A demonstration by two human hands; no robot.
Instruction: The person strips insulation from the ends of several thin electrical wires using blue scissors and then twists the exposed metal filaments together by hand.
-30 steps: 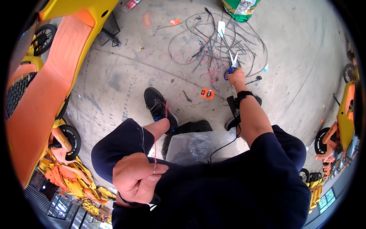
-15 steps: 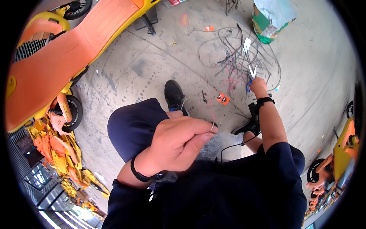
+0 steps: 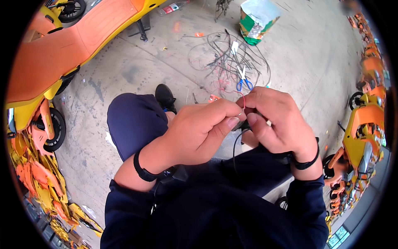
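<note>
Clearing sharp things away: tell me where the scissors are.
In the head view, the scissors lie on the floor right of centre, just beyond the right hand, at the near edge of the tangled cables.

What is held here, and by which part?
The left hand pinches a thin red wire by what looks like its bare end; whether the right hand grips it too cannot be told.

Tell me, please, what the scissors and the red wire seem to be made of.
Scissors: handles likely smooth plastic, evenly blue; blades likely metal, thin and pale, sheen unclear. Red wire: likely flexible plastic coating, given its even colour and curve; finish and core too small to tell.
</note>
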